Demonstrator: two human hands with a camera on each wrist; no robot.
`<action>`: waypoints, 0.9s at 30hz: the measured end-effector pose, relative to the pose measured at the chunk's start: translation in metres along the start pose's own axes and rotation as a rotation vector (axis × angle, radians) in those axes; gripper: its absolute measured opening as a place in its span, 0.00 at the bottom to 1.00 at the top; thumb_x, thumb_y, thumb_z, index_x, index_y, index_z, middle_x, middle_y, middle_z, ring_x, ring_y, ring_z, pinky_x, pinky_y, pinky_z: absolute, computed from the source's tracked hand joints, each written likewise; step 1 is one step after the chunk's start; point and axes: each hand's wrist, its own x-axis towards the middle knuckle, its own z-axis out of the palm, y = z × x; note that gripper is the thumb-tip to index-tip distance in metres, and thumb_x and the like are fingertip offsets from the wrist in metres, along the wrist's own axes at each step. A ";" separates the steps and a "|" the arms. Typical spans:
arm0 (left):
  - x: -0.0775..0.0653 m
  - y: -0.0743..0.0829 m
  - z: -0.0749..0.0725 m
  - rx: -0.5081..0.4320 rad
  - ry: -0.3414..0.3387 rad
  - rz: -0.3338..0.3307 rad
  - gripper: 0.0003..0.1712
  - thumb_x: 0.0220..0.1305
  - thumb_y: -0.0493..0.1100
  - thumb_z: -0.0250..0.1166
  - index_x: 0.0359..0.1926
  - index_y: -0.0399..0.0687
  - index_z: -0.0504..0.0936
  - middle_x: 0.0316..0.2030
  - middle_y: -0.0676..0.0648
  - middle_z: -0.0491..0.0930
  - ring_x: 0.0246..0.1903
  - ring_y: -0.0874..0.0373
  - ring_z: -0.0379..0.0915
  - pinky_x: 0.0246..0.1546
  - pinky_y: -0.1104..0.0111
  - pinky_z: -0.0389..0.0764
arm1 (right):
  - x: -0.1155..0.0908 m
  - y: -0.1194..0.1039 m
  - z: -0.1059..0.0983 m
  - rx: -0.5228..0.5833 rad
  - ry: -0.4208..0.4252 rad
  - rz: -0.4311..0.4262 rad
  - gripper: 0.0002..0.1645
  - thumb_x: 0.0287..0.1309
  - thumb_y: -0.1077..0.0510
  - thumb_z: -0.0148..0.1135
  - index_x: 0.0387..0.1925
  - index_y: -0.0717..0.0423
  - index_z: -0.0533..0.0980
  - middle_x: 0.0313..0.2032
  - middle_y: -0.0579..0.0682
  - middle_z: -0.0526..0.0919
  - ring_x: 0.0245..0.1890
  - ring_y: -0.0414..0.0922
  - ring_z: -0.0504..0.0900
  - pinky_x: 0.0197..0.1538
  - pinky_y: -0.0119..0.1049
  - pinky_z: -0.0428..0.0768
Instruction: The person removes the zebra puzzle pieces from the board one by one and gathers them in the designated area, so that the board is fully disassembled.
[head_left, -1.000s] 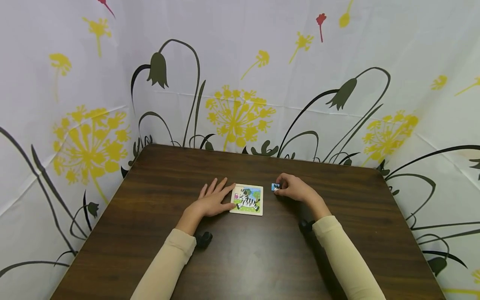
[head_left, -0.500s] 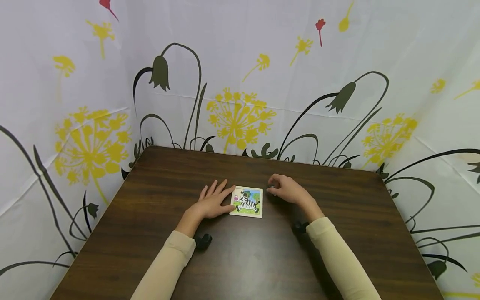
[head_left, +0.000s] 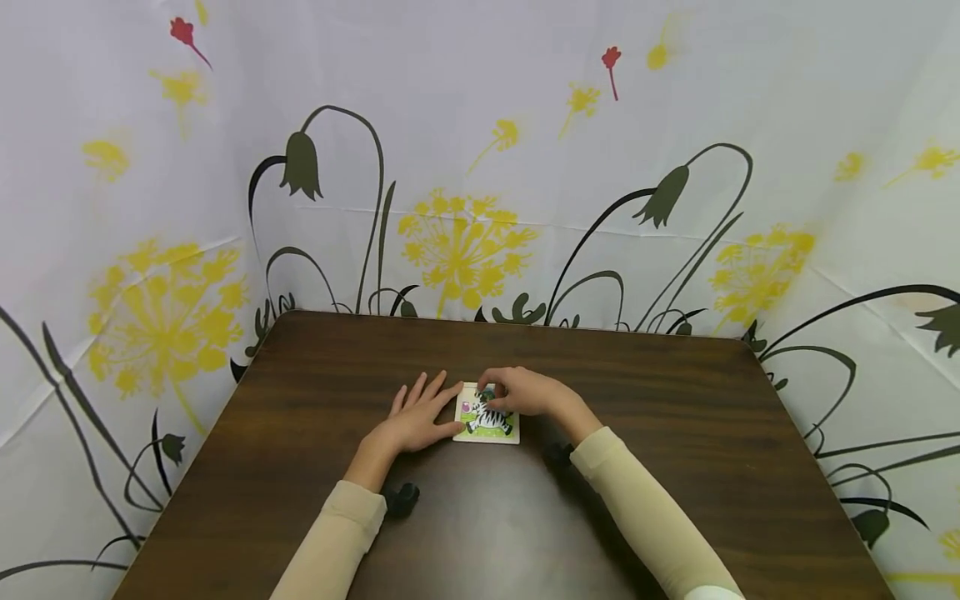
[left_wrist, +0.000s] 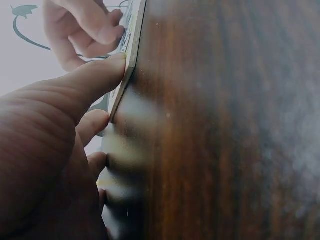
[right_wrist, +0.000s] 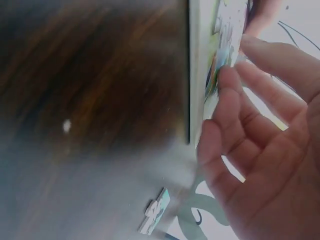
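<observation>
A small square wooden puzzle with a running zebra lies on the dark table in the head view. My left hand lies spread at its left side; in the left wrist view its thumb presses the puzzle's edge. My right hand reaches over the puzzle from the right, fingers curled, with thumb and fingertips at the zebra's head. In the right wrist view its fingertips are right at the picture surface; I cannot tell if they pinch a piece. A loose puzzle piece lies on the table beyond the puzzle.
Brown table runs along both sides of the arms. A white curtain with flower prints hangs behind its far edge and around the sides. Dark wrist devices sit under the cuffs.
My right hand has left the small zebra-head piece at the puzzle's right and moved left over the puzzle. The left hand has stayed at the puzzle's edge. The head view has shifted slightly.
</observation>
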 end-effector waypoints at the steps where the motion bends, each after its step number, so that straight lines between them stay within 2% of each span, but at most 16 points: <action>1: -0.002 -0.001 0.001 -0.001 0.004 -0.006 0.48 0.76 0.65 0.64 0.88 0.62 0.54 0.89 0.44 0.38 0.87 0.36 0.23 0.81 0.33 0.27 | 0.002 -0.001 0.001 0.003 -0.014 0.000 0.20 0.76 0.54 0.66 0.65 0.46 0.79 0.39 0.47 0.85 0.33 0.42 0.79 0.40 0.38 0.79; 4: -0.006 -0.004 0.004 -0.006 0.017 -0.008 0.48 0.75 0.65 0.64 0.87 0.62 0.55 0.89 0.43 0.39 0.87 0.36 0.24 0.81 0.32 0.28 | 0.005 -0.004 0.004 0.002 -0.045 -0.002 0.20 0.75 0.55 0.68 0.64 0.46 0.79 0.38 0.47 0.84 0.32 0.42 0.78 0.38 0.37 0.77; 9: -0.004 -0.004 0.004 -0.012 0.007 -0.009 0.49 0.75 0.68 0.62 0.88 0.65 0.54 0.89 0.45 0.38 0.87 0.38 0.23 0.82 0.33 0.27 | 0.007 -0.004 0.003 -0.006 -0.058 0.012 0.21 0.73 0.56 0.69 0.64 0.45 0.78 0.37 0.47 0.82 0.32 0.42 0.78 0.37 0.37 0.77; 16: -0.007 0.000 -0.002 -0.006 0.006 -0.012 0.49 0.74 0.69 0.63 0.88 0.64 0.55 0.89 0.44 0.39 0.87 0.37 0.24 0.82 0.34 0.26 | 0.015 -0.008 -0.004 0.048 -0.127 -0.010 0.19 0.74 0.60 0.67 0.62 0.50 0.76 0.38 0.49 0.81 0.33 0.43 0.78 0.36 0.35 0.76; 21: -0.011 0.006 -0.006 -0.028 0.009 0.010 0.49 0.74 0.71 0.61 0.87 0.65 0.55 0.89 0.43 0.39 0.87 0.36 0.23 0.82 0.33 0.26 | 0.018 -0.010 -0.008 0.090 -0.181 0.004 0.18 0.74 0.63 0.64 0.60 0.54 0.72 0.39 0.51 0.81 0.34 0.43 0.79 0.37 0.34 0.76; 27: -0.014 0.012 -0.007 -0.029 0.009 0.007 0.49 0.75 0.70 0.62 0.87 0.64 0.56 0.89 0.43 0.40 0.87 0.35 0.24 0.82 0.33 0.27 | 0.017 -0.009 -0.009 0.111 -0.198 0.005 0.18 0.76 0.61 0.64 0.61 0.55 0.70 0.39 0.52 0.80 0.35 0.44 0.78 0.38 0.35 0.76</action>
